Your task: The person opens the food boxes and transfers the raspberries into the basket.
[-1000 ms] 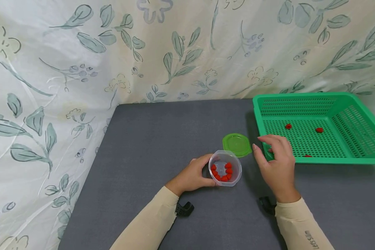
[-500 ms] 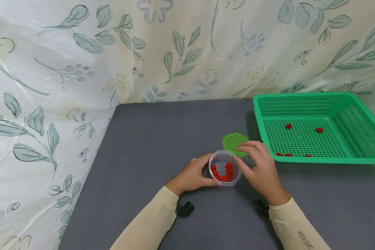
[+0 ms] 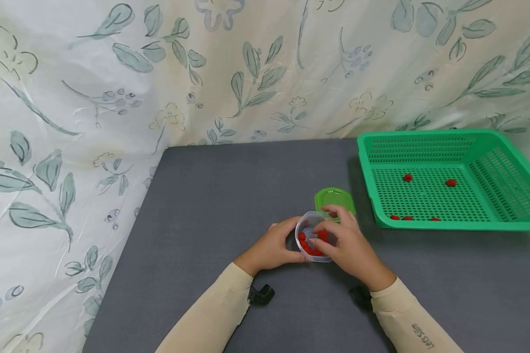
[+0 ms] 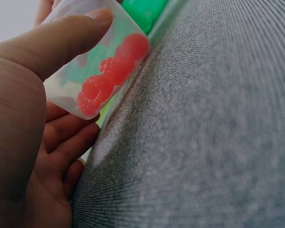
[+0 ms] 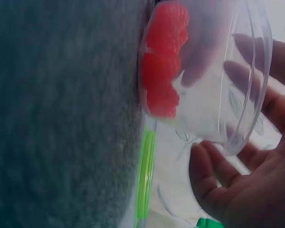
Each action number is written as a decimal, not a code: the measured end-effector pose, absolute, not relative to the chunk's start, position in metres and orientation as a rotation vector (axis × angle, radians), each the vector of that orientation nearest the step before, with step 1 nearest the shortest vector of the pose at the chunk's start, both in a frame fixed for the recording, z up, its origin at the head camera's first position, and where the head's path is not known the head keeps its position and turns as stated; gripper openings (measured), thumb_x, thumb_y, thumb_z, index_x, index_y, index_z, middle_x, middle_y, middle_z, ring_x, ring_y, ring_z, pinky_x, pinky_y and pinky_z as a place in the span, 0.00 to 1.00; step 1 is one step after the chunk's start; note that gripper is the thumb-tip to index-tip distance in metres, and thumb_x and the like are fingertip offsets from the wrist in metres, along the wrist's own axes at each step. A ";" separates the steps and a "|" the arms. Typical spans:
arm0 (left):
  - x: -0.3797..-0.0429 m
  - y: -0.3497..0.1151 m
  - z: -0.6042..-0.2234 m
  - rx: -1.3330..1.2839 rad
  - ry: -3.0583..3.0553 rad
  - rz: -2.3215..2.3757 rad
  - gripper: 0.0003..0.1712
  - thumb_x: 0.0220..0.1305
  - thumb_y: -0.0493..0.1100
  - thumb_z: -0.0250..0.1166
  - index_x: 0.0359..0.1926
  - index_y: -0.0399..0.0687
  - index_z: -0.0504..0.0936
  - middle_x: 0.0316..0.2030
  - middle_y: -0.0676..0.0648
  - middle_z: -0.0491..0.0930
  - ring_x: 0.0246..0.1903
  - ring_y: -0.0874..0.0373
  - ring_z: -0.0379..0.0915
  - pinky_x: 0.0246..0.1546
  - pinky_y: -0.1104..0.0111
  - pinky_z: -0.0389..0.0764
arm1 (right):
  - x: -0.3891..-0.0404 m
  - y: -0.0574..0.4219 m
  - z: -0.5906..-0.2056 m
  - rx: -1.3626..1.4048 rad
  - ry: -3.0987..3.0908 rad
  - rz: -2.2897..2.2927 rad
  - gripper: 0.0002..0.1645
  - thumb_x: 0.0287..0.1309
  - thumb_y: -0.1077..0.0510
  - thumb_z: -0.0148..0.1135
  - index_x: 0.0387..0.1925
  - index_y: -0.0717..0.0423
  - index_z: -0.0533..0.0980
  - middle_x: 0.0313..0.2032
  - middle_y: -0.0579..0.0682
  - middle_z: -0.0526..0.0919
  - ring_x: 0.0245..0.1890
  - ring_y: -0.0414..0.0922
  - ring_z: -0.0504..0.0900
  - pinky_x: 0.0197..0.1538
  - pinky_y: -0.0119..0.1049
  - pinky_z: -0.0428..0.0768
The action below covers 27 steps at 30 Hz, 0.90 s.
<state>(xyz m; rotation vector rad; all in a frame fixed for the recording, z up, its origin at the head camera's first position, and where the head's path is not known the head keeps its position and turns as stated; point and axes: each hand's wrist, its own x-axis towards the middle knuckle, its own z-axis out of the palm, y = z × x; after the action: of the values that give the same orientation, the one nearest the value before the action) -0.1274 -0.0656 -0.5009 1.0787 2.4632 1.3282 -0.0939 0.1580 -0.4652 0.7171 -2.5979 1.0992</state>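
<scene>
A clear plastic cup stands on the grey table with several red raspberries along its bottom. My left hand grips the cup's left side; its thumb presses the wall in the left wrist view. From the right, my right hand reaches over the rim. Its thumb and index finger dip inside, apart, with no raspberry visible between them. Through the clear wall in the right wrist view, the right fingertips show above the raspberries. The right hand hides part of the cup's contents.
A green lid lies flat just behind the cup. At the right stands a green mesh basket with several raspberries spread on its floor. A floral curtain hangs behind the grey table.
My right hand has moved left from the basket's near left corner, past the lid, to the inside of the cup. The left hand and cup have stayed in place.
</scene>
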 end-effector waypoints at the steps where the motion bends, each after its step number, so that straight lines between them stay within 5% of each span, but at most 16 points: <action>1: -0.127 -0.066 -0.500 1.081 2.462 1.327 0.46 0.49 0.61 0.72 0.67 0.58 0.65 0.58 0.60 0.71 0.55 0.68 0.67 0.57 0.66 0.66 | -0.094 0.157 -0.466 0.702 -2.614 1.109 0.11 0.45 0.54 0.77 0.33 0.45 0.82 0.61 0.55 0.66 0.57 0.54 0.63 0.49 0.52 0.68; 11: -0.127 -0.067 -0.500 1.062 2.497 1.265 0.46 0.49 0.61 0.72 0.68 0.59 0.65 0.59 0.61 0.70 0.56 0.68 0.66 0.58 0.57 0.59 | -0.089 0.153 -0.469 0.512 -2.865 1.223 0.10 0.46 0.47 0.75 0.24 0.34 0.78 0.61 0.51 0.63 0.60 0.55 0.59 0.52 0.52 0.69; 27: -0.128 -0.068 -0.501 1.078 2.497 1.267 0.49 0.47 0.66 0.71 0.69 0.60 0.63 0.59 0.59 0.71 0.57 0.67 0.65 0.59 0.61 0.62 | -0.089 0.147 -0.465 0.371 -2.928 1.223 0.09 0.42 0.50 0.77 0.17 0.35 0.82 0.58 0.54 0.68 0.57 0.57 0.61 0.52 0.52 0.67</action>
<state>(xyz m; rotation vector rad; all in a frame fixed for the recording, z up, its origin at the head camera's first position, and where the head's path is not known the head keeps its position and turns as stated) -0.1276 -0.0680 -0.5006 1.0783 2.4968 1.2667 -0.0889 0.1475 -0.4654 0.3712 -2.9278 1.2234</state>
